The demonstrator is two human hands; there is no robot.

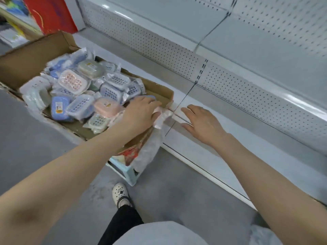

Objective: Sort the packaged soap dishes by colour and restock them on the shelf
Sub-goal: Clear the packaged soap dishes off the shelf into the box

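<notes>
A cardboard box (pixel 26 62) at the left holds several plastic-wrapped soap dishes in blue (pixel 59 107), pink (pixel 106 105), white-and-pink (pixel 72 82) and pale green (pixel 91 68). My left hand (pixel 139 112) lies over the box's right end with curled fingers on a wrapped pink soap dish (pixel 160 114), most of it hidden under the hand. My right hand (pixel 200 121) hovers flat, fingers straight, just above the front of the bare white bottom shelf (pixel 230 156), holding nothing.
The box rests on a light blue stool (pixel 123 172). A crumpled clear plastic bag (pixel 150 149) hangs off the box's near corner. White pegboard backing (pixel 159 45) runs behind the shelf. My foot in a white clog (pixel 121 193) stands on the grey floor. A red carton (pixel 51 13) stands beyond.
</notes>
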